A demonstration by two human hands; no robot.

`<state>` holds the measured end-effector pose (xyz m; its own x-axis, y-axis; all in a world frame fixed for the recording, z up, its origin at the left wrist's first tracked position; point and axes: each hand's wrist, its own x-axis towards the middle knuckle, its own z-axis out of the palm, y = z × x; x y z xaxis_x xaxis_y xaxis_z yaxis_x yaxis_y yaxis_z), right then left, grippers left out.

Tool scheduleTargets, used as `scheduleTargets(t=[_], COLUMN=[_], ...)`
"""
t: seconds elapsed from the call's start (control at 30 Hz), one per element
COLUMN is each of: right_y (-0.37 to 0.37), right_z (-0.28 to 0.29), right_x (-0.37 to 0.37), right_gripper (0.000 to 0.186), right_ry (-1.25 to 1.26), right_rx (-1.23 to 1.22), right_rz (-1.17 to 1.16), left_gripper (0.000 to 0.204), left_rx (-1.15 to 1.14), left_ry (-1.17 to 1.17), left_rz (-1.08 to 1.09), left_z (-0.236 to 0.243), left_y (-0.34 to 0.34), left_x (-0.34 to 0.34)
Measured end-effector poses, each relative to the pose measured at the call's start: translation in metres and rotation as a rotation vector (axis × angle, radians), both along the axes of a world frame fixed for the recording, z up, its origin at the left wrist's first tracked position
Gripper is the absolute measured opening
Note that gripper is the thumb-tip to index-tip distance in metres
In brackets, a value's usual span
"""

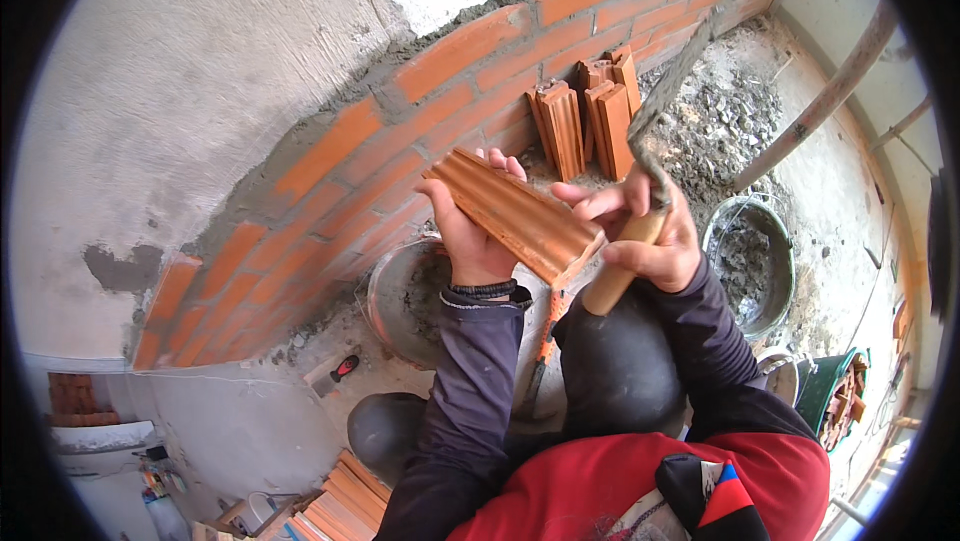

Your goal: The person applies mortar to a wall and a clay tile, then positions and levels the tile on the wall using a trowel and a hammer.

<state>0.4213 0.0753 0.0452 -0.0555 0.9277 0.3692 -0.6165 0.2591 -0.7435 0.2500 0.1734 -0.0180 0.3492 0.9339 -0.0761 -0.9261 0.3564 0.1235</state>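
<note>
My left hand point(472, 243) is closed around a ridged orange facing brick point(515, 213), which is tilted with its near end toward my right hand. In my right hand point(672, 253) is a trowel point(622, 276), gripped by its wooden handle. Its mortar-smeared blade points up and away, blurred in part. My right fingers are close to the brick; whether they touch it I cannot tell. Beyond my hands runs a low brick-faced wall point(455, 51) with grey mortar along its top. Several loose bricks point(560, 131) stand on end against it.
A bucket of mortar point(380, 306) stands below my left arm, another bucket point(785, 286) at the right. Rubble point(735, 91) lies by the wall under slanting poles point(835, 91). A green tub point(818, 391) holds broken pieces. Stacked bricks point(345, 501) and a red-handled tool point(345, 368) lie lower left.
</note>
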Motion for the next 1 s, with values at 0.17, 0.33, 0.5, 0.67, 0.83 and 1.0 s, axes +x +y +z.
scheduleTargets(t=[0.17, 0.33, 0.5, 0.67, 0.83, 1.0], right_y=[-0.036, -0.090, -0.174, -0.226, -0.232, -0.179], right_z=[0.028, 0.071, 0.079, 0.039, 0.008, -0.027], right_x=[0.056, 0.129, 0.219, 0.234, 0.273, 0.277], right_gripper=[0.023, 0.025, 0.031, 0.028, 0.024, 0.024], right_ry=[-0.321, -0.855, -1.494, -1.579, -2.323, -2.641], right_rx=[-0.242, -0.616, -0.918, -1.266, -1.202, -1.364], right_rz=[-0.330, -0.561, -0.709, -0.800, -0.330, -0.302], left_gripper=[0.088, 0.073, 0.075, 0.052, 0.050, 0.046], left_rx=[-0.040, -0.154, -0.202, -0.300, -0.331, -0.343], left_ry=[-0.194, -0.044, 0.154, 0.384, 0.428, 0.509], left_rz=[-0.216, -0.195, -0.289, -0.241, -0.224, -0.126], left_z=[-0.018, -0.044, -0.076, -0.061, -0.072, -0.074], left_y=[0.004, -0.002, 0.012, 0.018, 0.019, 0.020], left_x=[-0.012, -0.036, -0.054, -0.040, -0.058, -0.059])
